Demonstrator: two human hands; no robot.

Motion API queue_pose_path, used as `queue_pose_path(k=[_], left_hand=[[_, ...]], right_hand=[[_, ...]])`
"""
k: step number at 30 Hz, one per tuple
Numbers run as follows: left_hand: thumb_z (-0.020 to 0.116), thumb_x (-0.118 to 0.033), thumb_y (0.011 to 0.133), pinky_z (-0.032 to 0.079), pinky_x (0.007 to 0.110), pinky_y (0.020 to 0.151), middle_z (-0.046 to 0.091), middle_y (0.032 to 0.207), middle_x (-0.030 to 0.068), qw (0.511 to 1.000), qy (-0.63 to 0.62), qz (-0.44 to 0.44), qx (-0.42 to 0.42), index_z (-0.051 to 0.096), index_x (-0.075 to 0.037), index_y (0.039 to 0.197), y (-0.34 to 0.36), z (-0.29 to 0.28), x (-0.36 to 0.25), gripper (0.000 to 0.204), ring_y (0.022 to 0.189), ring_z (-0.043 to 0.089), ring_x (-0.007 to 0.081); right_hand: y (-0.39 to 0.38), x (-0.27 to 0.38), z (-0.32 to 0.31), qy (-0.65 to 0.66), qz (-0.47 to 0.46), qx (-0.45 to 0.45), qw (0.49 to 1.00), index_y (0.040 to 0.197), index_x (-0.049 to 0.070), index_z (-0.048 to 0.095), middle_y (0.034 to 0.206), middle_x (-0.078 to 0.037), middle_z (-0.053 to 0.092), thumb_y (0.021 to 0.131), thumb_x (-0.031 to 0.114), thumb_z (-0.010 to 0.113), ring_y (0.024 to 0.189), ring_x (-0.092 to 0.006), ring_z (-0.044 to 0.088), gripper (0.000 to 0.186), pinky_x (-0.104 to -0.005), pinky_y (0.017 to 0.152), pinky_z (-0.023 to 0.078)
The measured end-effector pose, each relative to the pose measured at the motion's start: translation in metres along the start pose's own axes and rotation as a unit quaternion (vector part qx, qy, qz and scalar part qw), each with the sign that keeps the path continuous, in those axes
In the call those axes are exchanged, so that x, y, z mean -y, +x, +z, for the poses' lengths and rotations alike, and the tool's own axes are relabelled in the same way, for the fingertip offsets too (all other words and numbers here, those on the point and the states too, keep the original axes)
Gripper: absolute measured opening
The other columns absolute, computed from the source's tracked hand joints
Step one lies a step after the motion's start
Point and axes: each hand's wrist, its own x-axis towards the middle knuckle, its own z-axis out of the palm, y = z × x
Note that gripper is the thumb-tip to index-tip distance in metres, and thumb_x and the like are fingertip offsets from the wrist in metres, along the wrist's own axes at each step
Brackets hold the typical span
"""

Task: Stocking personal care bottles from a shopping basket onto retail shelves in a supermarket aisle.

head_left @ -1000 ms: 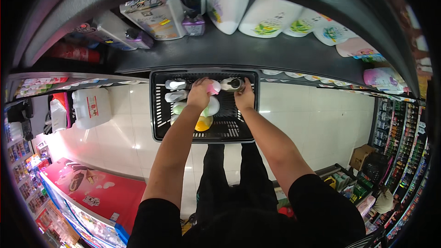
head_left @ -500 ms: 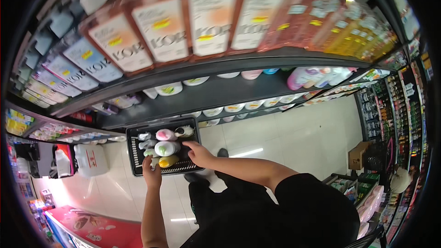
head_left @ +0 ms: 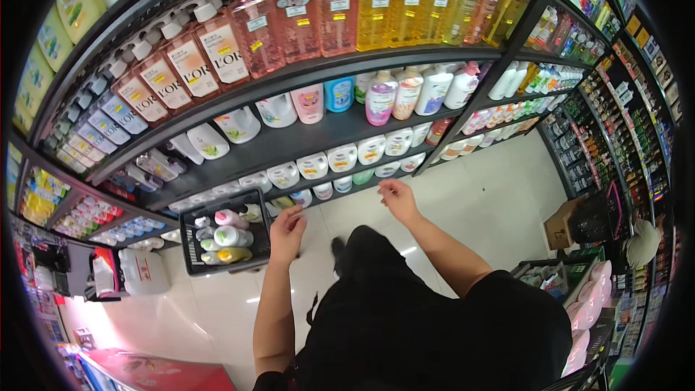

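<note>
My left hand [head_left: 288,232] hangs empty just right of the black basket [head_left: 190,235], its fingers loosely bent and apart. Farther right, in front of the lower shelf, is my right hand [head_left: 397,201]; it holds nothing, and its fingers are slightly curled but apart. Several bottles lie on their sides in the basket, among them a white bottle [head_left: 233,237], a pink bottle [head_left: 230,219] and a yellow bottle [head_left: 235,254]. Closest to my right hand are white bottles with round labels [head_left: 371,150] on the lower shelf.
Above, a dark shelf [head_left: 318,64] carries pink and yellow pump bottles [head_left: 339,11]. A purple bottle [head_left: 381,100] stands with others on the middle shelf. A white jug [head_left: 145,271] is left of the basket. A cardboard box [head_left: 561,224] and a crate of goods stand at the right.
Both hands have left the bottles in the basket and moved right, the right one farther. The view has shifted, showing more of the shelves, with the basket now farther left.
</note>
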Motion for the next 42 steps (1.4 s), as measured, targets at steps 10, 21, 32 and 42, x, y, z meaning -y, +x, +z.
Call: queue_pose_path(k=[10, 21, 32, 42], left_hand=[[0.077, -0.006, 0.091, 0.056, 0.031, 0.091, 0.067, 0.129, 0.0151, 0.996, 0.084, -0.026, 0.017, 0.058, 0.003, 0.136, 0.024, 0.078, -0.035, 0.049, 0.110, 0.069, 0.0198], [0.090, -0.034, 0.076, 0.049, 0.044, 0.108, 0.051, 0.151, 0.0260, 0.967, 0.254, 0.001, -0.010, 0.038, 0.002, 0.155, 0.225, 0.216, -0.113, 0.101, 0.137, 0.054, 0.0388], [0.092, -0.047, 0.065, 0.045, 0.040, 0.108, 0.060, 0.138, 0.0271, 0.929, 0.359, 0.088, -0.025, 0.053, 0.004, 0.140, 0.299, 0.257, -0.138, 0.099, 0.125, 0.060, 0.0382], [0.093, -0.028, 0.070, 0.054, 0.037, 0.092, 0.075, 0.109, 0.0109, 0.954, 0.282, 0.101, -0.001, 0.070, -0.002, 0.116, 0.265, 0.231, -0.123, 0.058, 0.101, 0.070, 0.0234]], right_hand=[[0.142, 0.072, -0.112, -0.164, -0.165, -0.052, 0.971, 0.126, -0.005, 0.065, 0.106, -0.021, 0.073, 0.085, 0.014, 0.073, 0.096, -0.0350, 0.072, 0.046, -0.0402, 0.086, 0.057], [0.301, 0.180, -0.141, -0.464, -0.177, 0.145, 0.856, 0.126, -0.004, 0.064, 0.124, -0.026, 0.068, 0.079, 0.032, 0.079, 0.113, -0.0383, 0.067, 0.061, -0.0441, 0.098, 0.053], [0.319, 0.169, -0.138, -0.515, -0.223, 0.216, 0.799, 0.129, 0.004, 0.065, 0.124, -0.023, 0.070, 0.069, 0.043, 0.084, 0.116, -0.0371, 0.067, 0.074, -0.0426, 0.101, 0.052], [0.276, 0.163, -0.118, -0.413, -0.247, 0.235, 0.845, 0.133, 0.008, 0.062, 0.116, -0.019, 0.074, 0.068, 0.041, 0.084, 0.109, -0.0376, 0.070, 0.076, -0.0451, 0.095, 0.056]])
